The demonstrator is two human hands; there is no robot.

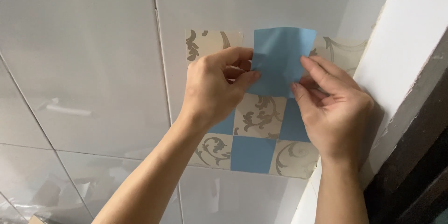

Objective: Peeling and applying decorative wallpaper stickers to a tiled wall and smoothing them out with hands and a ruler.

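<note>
A loose blue square sticker (281,56) is held against a glossy white tiled wall (84,65). My left hand (213,88) pinches its left edge between thumb and fingers. On the other side, my right hand (332,107) grips the sticker's lower right edge. Behind and below the sticker, a checkered patch of stuck squares (255,135) covers the wall, alternating plain blue squares with cream squares bearing grey leafy scrolls. The loose sticker sits in the top row, between two cream patterned squares, and bulges slightly off the wall.
A white painted wall corner (401,56) rises just right of the patch, with a dark door frame (415,168) beyond it. Grey grout lines cross the glossy tiles, which show faint reflections at lower left.
</note>
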